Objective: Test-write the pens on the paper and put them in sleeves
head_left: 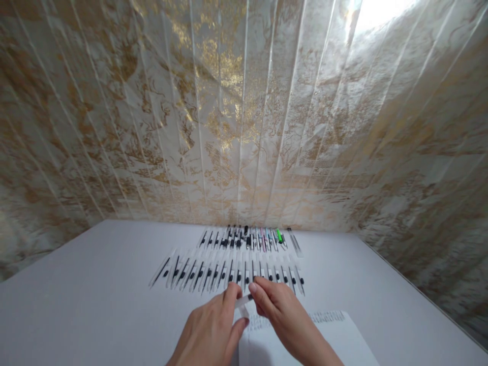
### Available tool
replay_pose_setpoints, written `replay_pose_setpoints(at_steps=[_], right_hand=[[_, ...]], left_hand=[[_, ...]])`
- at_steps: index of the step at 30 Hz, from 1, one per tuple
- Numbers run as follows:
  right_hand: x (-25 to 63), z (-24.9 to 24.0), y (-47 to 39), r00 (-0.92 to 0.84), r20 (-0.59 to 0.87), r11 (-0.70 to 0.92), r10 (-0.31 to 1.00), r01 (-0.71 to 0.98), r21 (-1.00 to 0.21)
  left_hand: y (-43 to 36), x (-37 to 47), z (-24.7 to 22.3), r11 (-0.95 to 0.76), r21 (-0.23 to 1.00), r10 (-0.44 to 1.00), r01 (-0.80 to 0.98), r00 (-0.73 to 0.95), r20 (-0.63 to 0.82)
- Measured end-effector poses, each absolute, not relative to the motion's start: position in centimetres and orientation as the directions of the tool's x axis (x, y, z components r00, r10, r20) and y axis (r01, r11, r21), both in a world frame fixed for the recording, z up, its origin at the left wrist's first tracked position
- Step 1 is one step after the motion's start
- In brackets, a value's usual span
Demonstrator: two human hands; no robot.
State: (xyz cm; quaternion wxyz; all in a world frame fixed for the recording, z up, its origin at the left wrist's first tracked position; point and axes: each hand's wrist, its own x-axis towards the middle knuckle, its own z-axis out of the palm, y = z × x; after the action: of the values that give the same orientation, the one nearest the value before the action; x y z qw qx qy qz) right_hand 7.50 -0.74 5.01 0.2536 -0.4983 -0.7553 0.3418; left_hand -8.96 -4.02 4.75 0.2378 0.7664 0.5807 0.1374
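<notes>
In the head view, a pale translucent pen (242,302) with a dark part near its right end spans the gap between my hands. My right hand (284,312) is closed, pinching the pen's right end between thumb and fingers. My left hand (213,325) curls around the other end, its thumb lower and index finger above; the exact contact is partly hidden. Below the pen lies an open notebook (331,338) with rows of handwritten marks along its top, partly covered by my right hand.
Beyond my hands, a row of clear pen parts with black refills and small black pieces (192,272) lies on the white table (95,305). Farther back is a second row of assorted pens (232,239), including a green pen (279,236). A gold-patterned curtain (229,112) hangs behind.
</notes>
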Motion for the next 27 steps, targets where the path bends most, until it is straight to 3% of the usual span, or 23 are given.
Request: replay_pose_setpoints(at_steps=[3, 6, 11, 14, 17, 22, 25, 27], right_hand=[[7.6, 4.9, -0.7, -0.384, 0.055, 0.241, 0.922, 0.457, -0.856], [7.4, 4.9, -0.7, -0.382, 0.093, 0.22, 0.92, 0.304, -0.927], [7.6, 6.0, -0.6, -0.336, 0.118, 0.22, 0.934, 0.284, -0.933], [8.4, 6.9, -0.4, -0.221, 0.188, 0.236, 0.957, 0.214, -0.948], [8.7, 6.7, -0.4, -0.186, 0.181, 0.214, 0.966, 0.181, -0.96], [7.8, 5.0, -1.2, -0.322, 0.054, 0.15, 0.945, 0.283, -0.947], [8.5, 4.4, -1.7, -0.219, 0.068, 0.122, 0.973, 0.243, -0.962], [9.3, 4.0, -2.0, -0.166, 0.053, 0.086, 0.985, 0.198, -0.976]], left_hand=[[-4.3, -8.8, 4.5, -0.263, 0.532, 0.951, 0.805, 0.311, 0.001], [-4.3, -8.6, 4.1, -0.284, 0.614, 0.941, 0.737, 0.337, 0.032], [-4.0, -8.5, 4.1, -0.21, 0.816, 0.919, 0.539, 0.394, -0.024], [-3.7, -8.7, 4.4, -0.123, 0.869, 0.891, 0.48, 0.439, -0.116], [-3.5, -8.8, 4.5, -0.093, 0.871, 0.853, 0.481, 0.49, -0.18], [-3.0, -8.4, 3.5, -0.175, 0.89, 0.797, 0.422, 0.591, -0.124], [-3.3, -8.9, 1.4, -0.196, 0.807, 0.838, 0.557, 0.523, -0.158], [-4.1, -9.4, -0.8, -0.242, 0.724, 0.901, 0.646, 0.427, -0.08]])
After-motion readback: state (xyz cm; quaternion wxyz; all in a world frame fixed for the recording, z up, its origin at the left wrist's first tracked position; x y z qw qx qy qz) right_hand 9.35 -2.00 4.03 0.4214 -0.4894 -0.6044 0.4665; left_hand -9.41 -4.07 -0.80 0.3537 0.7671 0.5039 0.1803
